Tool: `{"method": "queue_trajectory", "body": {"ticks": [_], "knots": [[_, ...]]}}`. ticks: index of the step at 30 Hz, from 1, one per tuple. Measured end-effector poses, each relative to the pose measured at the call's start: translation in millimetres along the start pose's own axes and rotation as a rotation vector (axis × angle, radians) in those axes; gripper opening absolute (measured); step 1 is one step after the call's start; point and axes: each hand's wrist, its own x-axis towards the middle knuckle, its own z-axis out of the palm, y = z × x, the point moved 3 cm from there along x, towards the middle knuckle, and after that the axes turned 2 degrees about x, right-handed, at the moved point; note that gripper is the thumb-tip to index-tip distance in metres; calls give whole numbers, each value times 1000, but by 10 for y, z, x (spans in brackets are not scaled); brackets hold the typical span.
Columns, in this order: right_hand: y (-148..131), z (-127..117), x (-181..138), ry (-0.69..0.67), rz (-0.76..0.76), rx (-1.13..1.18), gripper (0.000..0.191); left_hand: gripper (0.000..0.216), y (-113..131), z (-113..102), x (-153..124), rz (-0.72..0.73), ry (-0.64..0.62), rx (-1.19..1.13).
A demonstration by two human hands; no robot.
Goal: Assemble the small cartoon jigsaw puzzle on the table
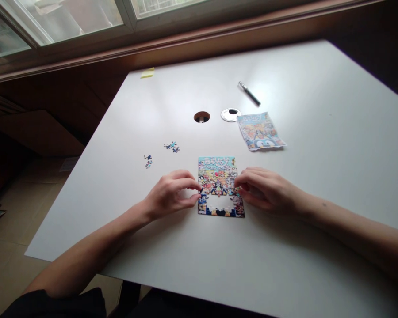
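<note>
A small colourful jigsaw puzzle (219,176) lies on the white table (285,247) in front of me, with a white gap near its lower middle. My left hand (172,192) rests at the puzzle's left edge, thumb and fingertips pinched together on a small dark piece. At the right edge sits my right hand (263,190), its fingers curled and their tips touching the puzzle. Loose puzzle pieces (171,146) lie to the left, with another small cluster (148,161) further left.
A printed picture sheet (260,131) lies beyond the puzzle on the right. A round cable hole (201,117) and its silver cap (231,114) are behind. A pen (249,93) and a yellow note (147,73) lie near the far edge by the window.
</note>
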Motion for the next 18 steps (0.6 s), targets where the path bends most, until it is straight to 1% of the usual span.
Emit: {"method": "queue_trajectory", "body": {"ticks": [2, 5, 8, 10, 13, 18], "knots": [[-48, 11, 8, -1, -55, -38, 15, 9, 84, 83, 33, 15, 26, 12], [-142, 45, 9, -17, -142, -84, 29, 10, 120, 170, 52, 48, 24, 66], [-212, 103, 11, -69, -204, -109, 44, 11, 104, 216, 47, 77, 9, 127], [-224, 140, 14, -123, -216, -117, 49, 10, 99, 234, 41, 90, 1, 156], [-214, 165, 18, -178, -220, -125, 50, 9, 105, 254, 31, 95, -20, 174], [-217, 158, 21, -190, -226, -141, 44, 9, 103, 260, 12, 90, -26, 138]]}}
